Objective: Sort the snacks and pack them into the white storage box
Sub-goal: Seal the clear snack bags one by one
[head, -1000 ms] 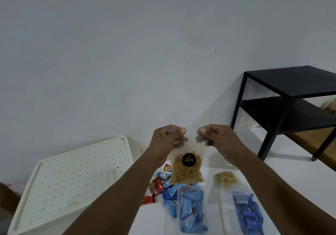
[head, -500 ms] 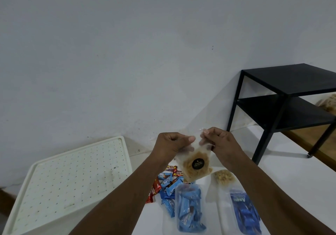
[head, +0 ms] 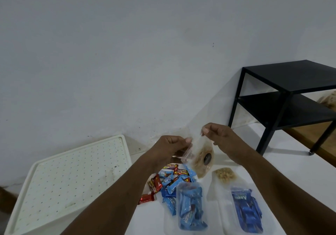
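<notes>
A clear zip bag of brown stick snacks (head: 201,159) with a round black sticker hangs tilted in the air. My left hand (head: 170,146) pinches its top left corner and my right hand (head: 221,135) pinches its top right corner, higher up. Below on the white surface lie loose red and blue snack wrappers (head: 170,177), a clear bag of light-blue wrapped snacks (head: 190,207), a clear bag of dark-blue packs (head: 247,208) and a clear bag of pale crunchy snacks (head: 224,175). The white perforated storage box lid (head: 69,178) lies at the left.
A black two-shelf metal side table (head: 291,96) stands at the right on the white surface. A plain white wall fills the background. A strip of wooden floor (head: 307,136) shows beyond the surface's right edge.
The bag of stick snacks has tilted from upright to slanted. My right hand rose and my left hand dropped a little; both still pinch the bag's top.
</notes>
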Motion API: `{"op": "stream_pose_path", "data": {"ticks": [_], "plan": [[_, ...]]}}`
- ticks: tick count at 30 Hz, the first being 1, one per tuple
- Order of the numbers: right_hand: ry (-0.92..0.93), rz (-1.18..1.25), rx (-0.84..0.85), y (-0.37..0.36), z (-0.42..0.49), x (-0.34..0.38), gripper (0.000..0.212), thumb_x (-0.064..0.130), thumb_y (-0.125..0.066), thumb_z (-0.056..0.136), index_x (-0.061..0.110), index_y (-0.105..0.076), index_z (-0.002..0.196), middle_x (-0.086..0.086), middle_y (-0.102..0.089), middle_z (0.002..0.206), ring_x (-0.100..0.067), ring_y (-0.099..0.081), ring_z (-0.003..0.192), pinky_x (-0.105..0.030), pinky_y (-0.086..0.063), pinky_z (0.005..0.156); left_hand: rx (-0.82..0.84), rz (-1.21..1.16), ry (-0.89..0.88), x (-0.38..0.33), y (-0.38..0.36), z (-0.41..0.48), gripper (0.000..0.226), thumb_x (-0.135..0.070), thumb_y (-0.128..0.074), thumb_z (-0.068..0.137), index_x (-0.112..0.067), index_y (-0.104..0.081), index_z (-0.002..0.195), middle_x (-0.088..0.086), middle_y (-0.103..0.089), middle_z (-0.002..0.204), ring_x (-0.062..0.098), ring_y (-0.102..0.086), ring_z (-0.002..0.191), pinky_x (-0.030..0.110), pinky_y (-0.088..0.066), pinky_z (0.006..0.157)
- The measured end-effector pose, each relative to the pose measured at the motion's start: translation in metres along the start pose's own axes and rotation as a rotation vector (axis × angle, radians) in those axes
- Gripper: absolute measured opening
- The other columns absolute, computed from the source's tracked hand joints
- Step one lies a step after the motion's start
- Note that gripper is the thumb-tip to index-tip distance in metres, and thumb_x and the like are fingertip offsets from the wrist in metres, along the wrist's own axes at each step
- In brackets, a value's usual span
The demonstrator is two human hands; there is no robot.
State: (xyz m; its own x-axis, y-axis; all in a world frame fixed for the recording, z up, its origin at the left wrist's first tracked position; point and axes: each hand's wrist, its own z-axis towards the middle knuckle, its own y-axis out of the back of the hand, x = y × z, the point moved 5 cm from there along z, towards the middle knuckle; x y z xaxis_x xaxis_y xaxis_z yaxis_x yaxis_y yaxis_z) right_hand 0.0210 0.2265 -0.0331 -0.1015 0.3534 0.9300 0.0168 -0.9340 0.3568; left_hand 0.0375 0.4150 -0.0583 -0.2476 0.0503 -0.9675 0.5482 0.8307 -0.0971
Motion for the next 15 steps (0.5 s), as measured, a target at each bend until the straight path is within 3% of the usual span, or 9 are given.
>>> {"op": "stream_pose_path", "data": {"ticks": [2, 5, 7, 9, 11, 15], "plan": [[0.022, -0.166, -0.034, 0.001, 0.004, 0.006, 0.024, 0.033, -0.056, 0.097, 0.019, -0.071, 0.086, 0.004, -0.061, 0.089, -0.009, -0.053, 0.080, -0.024, -0.041, 0.075, -0.021, -0.008, -0.021, 0.002, -0.004, 0.004, 0.027, -0.021, -0.069, 0.089, 0.004, -0.070, 0.099, 0.017, -0.073, 0.092, 0.025, -0.073, 0.079, 0.030, -0.058, 0.067], [0.019, -0.194, -0.148, 0.006, 0.007, 0.002, 0.023, 0.040, -0.060, 0.093, 0.024, -0.075, 0.086, 0.006, -0.056, 0.063, -0.006, -0.044, 0.060, -0.025, -0.039, 0.063, -0.126, -0.032, -0.078, 0.008, -0.012, 0.013, 0.028, -0.019, -0.070, 0.088, 0.007, -0.069, 0.098, 0.022, -0.072, 0.091, 0.026, -0.073, 0.073, 0.031, -0.058, 0.065], [-0.035, -0.095, -0.186, 0.007, 0.004, -0.007, 0.024, 0.047, -0.063, 0.089, 0.026, -0.075, 0.088, 0.007, -0.061, 0.058, -0.005, -0.049, 0.054, -0.019, -0.043, 0.057, -0.181, 0.022, -0.152, 0.009, -0.016, 0.021, 0.027, -0.021, -0.071, 0.088, 0.006, -0.070, 0.091, 0.028, -0.069, 0.088, 0.028, -0.070, 0.073, 0.034, -0.058, 0.068], [-0.079, 0.037, -0.193, 0.004, 0.004, -0.016, 0.019, 0.035, -0.067, 0.090, 0.020, -0.074, 0.098, 0.004, -0.066, 0.063, -0.007, -0.057, 0.055, -0.016, -0.045, 0.054, -0.174, 0.085, -0.190, 0.011, -0.023, 0.027, 0.027, -0.023, -0.071, 0.089, 0.004, -0.070, 0.088, 0.027, -0.067, 0.083, 0.031, -0.066, 0.074, 0.038, -0.057, 0.072], [-0.091, 0.221, -0.178, 0.003, 0.007, -0.025, 0.019, 0.017, -0.066, 0.091, 0.011, -0.071, 0.109, -0.007, -0.066, 0.068, -0.016, -0.061, 0.060, -0.022, -0.046, 0.054, -0.146, 0.087, -0.184, 0.011, -0.032, 0.034, 0.024, -0.022, -0.066, 0.093, 0.001, -0.071, 0.087, 0.018, -0.068, 0.079, 0.026, -0.065, 0.071, 0.031, -0.058, 0.069], [-0.118, 0.517, -0.105, 0.011, 0.013, -0.046, 0.029, 0.007, -0.063, 0.091, 0.009, -0.065, 0.120, -0.010, -0.059, 0.071, -0.020, -0.060, 0.066, -0.031, -0.048, 0.063, -0.180, 0.011, -0.121, 0.014, -0.035, 0.049, 0.025, -0.020, -0.057, 0.098, -0.005, -0.071, 0.085, 0.015, -0.063, 0.078, 0.023, -0.061, 0.071, 0.025, -0.055, 0.062]]}}
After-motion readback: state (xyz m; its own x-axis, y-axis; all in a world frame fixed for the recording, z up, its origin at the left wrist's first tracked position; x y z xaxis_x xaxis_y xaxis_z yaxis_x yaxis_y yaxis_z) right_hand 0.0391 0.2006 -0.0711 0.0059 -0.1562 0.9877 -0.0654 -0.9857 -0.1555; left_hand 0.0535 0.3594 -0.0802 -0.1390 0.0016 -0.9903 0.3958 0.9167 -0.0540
